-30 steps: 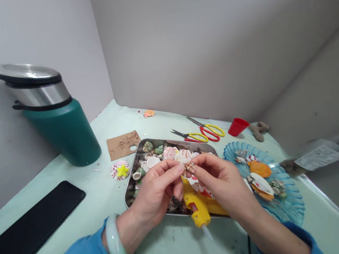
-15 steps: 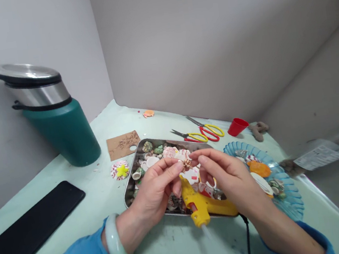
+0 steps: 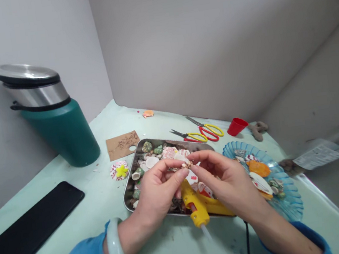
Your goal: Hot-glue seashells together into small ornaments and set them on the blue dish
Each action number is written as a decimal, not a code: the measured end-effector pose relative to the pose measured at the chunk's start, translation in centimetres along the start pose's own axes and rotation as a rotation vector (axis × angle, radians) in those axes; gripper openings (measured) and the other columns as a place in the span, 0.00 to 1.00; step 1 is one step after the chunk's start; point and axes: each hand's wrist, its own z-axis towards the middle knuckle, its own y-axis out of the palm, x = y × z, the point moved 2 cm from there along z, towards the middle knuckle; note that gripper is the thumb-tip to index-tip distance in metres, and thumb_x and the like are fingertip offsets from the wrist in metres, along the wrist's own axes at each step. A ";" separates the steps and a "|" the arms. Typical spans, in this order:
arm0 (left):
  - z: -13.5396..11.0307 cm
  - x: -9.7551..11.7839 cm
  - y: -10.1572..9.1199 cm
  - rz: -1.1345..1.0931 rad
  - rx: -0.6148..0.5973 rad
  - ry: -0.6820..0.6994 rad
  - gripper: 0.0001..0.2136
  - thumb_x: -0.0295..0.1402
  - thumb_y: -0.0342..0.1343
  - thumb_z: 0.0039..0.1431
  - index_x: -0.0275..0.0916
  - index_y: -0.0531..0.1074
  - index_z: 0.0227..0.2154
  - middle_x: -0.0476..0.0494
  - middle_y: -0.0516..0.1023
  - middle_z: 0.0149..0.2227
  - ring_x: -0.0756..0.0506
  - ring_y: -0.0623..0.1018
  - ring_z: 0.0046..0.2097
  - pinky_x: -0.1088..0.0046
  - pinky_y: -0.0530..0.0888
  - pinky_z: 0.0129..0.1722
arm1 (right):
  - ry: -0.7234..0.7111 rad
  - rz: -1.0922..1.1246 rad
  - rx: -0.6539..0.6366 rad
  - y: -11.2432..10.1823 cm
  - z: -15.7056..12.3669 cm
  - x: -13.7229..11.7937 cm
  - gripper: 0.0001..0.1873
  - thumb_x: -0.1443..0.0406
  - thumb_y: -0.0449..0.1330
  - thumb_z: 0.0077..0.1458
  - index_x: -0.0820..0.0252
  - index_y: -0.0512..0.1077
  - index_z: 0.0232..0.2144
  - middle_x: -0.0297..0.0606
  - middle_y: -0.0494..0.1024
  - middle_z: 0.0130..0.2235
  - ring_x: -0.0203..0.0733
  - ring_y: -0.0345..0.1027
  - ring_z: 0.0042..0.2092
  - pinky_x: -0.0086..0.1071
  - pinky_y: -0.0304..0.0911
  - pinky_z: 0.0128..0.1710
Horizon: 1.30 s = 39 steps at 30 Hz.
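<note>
A small brown-and-white shell (image 3: pixel 187 165) is pinched between the fingertips of both hands, above the metal tray (image 3: pixel 127 191). My left hand (image 3: pixel 160 185), with a pale bangle (image 3: pixel 119 249) on the wrist, grips it from the left with thumb and forefinger. From the right, my right hand (image 3: pixel 232 181) closes thumb and forefinger on the same shell; the fingers partly hide it. Just below the hands a yellow glue gun (image 3: pixel 198 209) rests across the tray's front edge, a clear glue stick poking out. Shells, among them a pinkish scallop shell (image 3: pixel 169 152), and greenish stones fill the tray.
Beyond the tray lie two pairs of scissors (image 3: pixel 198 137) and a red cup (image 3: pixel 237 126). A blue scalloped plate (image 3: pixel 292 193) with shells stands right. Leftward are a brown card (image 3: pixel 118 149), a shell with a yellow star (image 3: pixel 121 171), a green bottle (image 3: pixel 68 135) and a black slab (image 3: pixel 30 237).
My right hand has shifted slightly left, its thumb now closer to the left thumb. The small shell has turned and is more covered by the fingertips. The glue gun stays in place.
</note>
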 end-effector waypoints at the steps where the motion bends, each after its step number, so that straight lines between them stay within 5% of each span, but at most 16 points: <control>1: -0.1 0.0 0.0 0.009 0.010 0.010 0.12 0.37 0.65 0.47 0.36 0.72 0.32 0.56 0.66 0.15 0.55 0.64 0.17 0.81 0.59 0.18 | -0.031 -0.021 0.005 0.0 0.0 -0.1 0.09 0.63 0.59 0.57 0.58 0.74 0.39 0.37 0.77 0.35 0.34 0.66 0.27 0.28 0.62 0.26; 16: -1.0 -0.5 -0.5 0.273 0.082 0.240 0.10 0.37 0.62 0.54 0.40 0.75 0.38 0.52 0.71 0.20 0.52 0.67 0.21 0.77 0.63 0.22 | -0.214 -0.161 -0.052 -0.6 0.0 -0.7 0.08 0.67 0.56 0.60 0.57 0.72 0.42 0.37 0.77 0.39 0.35 0.69 0.31 0.29 0.65 0.30; 22: -1.1 -0.3 -0.7 0.360 0.117 0.334 0.07 0.34 0.62 0.54 0.42 0.78 0.36 0.45 0.80 0.38 0.48 0.74 0.31 0.74 0.69 0.32 | -0.285 -0.216 -0.047 -0.6 0.0 -0.6 0.09 0.68 0.56 0.59 0.57 0.72 0.42 0.37 0.76 0.39 0.37 0.69 0.33 0.31 0.64 0.34; 26: -1.0 0.1 -0.5 0.307 0.102 0.393 0.04 0.32 0.62 0.53 0.41 0.79 0.33 0.43 0.79 0.40 0.45 0.75 0.37 0.73 0.70 0.35 | -0.297 -0.231 -0.056 -0.7 -0.1 -0.5 0.09 0.68 0.56 0.59 0.56 0.71 0.42 0.37 0.76 0.39 0.38 0.69 0.34 0.31 0.64 0.35; 32: -0.9 0.1 -0.5 0.299 0.095 0.323 0.05 0.33 0.62 0.53 0.41 0.77 0.34 0.45 0.78 0.37 0.51 0.70 0.27 0.75 0.68 0.27 | -0.257 -0.244 -0.062 -0.7 0.0 -0.6 0.08 0.67 0.56 0.60 0.57 0.71 0.42 0.36 0.76 0.37 0.38 0.69 0.34 0.31 0.64 0.33; 39: -0.9 -0.1 -0.6 0.333 0.090 0.295 0.06 0.35 0.60 0.55 0.41 0.77 0.35 0.46 0.77 0.36 0.53 0.69 0.26 0.77 0.66 0.24 | -0.231 -0.264 -0.051 -0.7 -0.1 -0.5 0.07 0.66 0.57 0.59 0.58 0.72 0.40 0.36 0.76 0.36 0.37 0.69 0.33 0.32 0.63 0.35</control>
